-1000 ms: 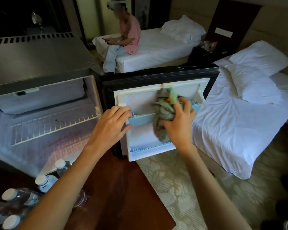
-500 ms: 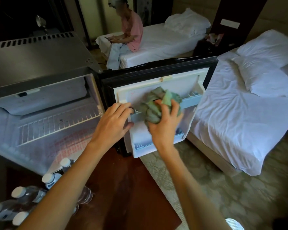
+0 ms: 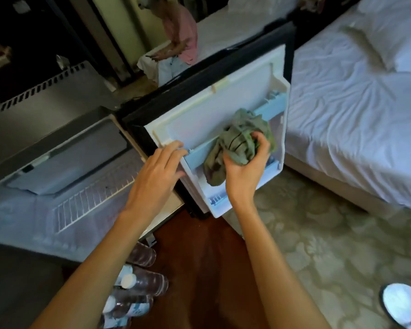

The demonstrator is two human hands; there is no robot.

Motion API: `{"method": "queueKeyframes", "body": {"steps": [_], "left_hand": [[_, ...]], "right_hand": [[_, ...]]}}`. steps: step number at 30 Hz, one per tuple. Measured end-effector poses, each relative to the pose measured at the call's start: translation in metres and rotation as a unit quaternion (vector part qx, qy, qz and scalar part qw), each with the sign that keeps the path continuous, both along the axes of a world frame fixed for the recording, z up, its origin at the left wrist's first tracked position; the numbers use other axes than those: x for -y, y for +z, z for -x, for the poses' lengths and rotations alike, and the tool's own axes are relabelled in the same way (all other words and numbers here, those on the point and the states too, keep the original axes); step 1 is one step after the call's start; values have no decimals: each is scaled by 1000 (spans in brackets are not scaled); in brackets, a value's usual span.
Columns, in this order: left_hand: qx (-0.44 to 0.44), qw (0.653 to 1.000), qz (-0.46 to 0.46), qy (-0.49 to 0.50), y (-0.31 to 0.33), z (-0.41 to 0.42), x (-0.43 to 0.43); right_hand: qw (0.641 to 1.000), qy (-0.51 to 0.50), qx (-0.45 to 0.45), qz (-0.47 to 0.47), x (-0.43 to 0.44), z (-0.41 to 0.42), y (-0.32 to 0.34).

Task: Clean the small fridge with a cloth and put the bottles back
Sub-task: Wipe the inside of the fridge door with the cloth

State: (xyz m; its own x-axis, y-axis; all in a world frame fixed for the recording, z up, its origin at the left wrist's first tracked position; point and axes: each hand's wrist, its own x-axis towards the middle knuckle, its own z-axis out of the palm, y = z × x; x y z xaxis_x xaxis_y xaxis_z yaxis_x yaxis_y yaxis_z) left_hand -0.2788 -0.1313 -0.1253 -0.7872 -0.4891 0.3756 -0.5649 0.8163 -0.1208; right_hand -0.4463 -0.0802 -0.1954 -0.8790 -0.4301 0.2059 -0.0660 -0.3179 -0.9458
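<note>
Cloth (image 3: pixel 240 143) bunched on the door's upper shelf rail (image 3: pixel 266 112), which runs lower-left to upper-right across the fridge door (image 3: pixel 199 112). Right hand (image 3: pixel 244 172) clenched on cloth; left hand (image 3: pixel 157 176) flat, fingers braced at the rail's left end. Bottles (image 3: pixel 138 286) on floor beneath left forearm.

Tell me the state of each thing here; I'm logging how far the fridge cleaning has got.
Fridge door: swung open.
Cloth: bunched up, pressed against the door shelf.
Door shelf: no bottles in it.
Wire rack: bare, in the fridge.
Bottles: capped, lying on the floor, not yet back in.
Right hand: grip closed on the cloth.
Left hand: open, fingertips resting on the door's inner edge.
</note>
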Motion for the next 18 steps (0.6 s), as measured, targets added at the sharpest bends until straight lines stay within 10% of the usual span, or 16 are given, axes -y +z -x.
{"method": "queueKeyframes", "body": {"steps": [4,10,18], "left_hand": [[2,1000,-5,19,2,7,1],[-8,999,-20,32,1,10,2],[1,1000,-2,22,1,12,7]], "right_hand": [[999,32,39,-13,4,-22,-2],[974,83,-210,-16,-8,-62,-15],[999,42,-32,-3,34,55,-2]]}}
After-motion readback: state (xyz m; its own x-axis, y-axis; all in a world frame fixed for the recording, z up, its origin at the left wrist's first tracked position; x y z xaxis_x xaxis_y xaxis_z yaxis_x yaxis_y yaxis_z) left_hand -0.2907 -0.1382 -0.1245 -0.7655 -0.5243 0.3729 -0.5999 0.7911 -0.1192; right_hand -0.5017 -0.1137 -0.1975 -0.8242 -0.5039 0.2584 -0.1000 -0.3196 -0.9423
